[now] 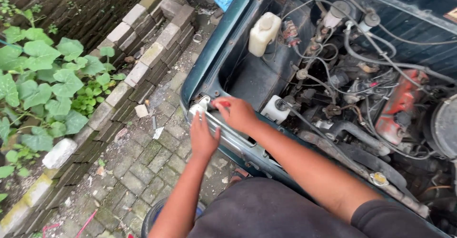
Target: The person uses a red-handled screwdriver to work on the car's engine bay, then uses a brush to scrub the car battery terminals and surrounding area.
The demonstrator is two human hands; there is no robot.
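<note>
Far left, approx 9 o'clock from my hands: green leafy plants [43,76] behind a low edging of stacked paving blocks [143,52], w/ block paving [143,166] underfoot. A small white scrap [141,111] lies on the pavers near the edging.

My left hand [203,138] is laid flat on the front corner of the car, fingers [196,123] straight, close together, pointing to 12, pressed against the silvery headlight trim [200,108]. They grip nothing I can see; palm just rests there.

My right hand [238,113] is just beside it at approx 2 o'clock, on the top edge of the green front panel [214,52]. Its fingers curl around a small red bit [223,104] at the tips; can't tell what it is.

Further right, inside the open engine bay: a white fluid bottle [263,32] at 12, a smaller white reservoir [273,110] just right of my right hand, then hoses & wires, a reddish-orange engine part [402,102] at 3, and the round air filter housing [445,126] at the far right edge.
</note>
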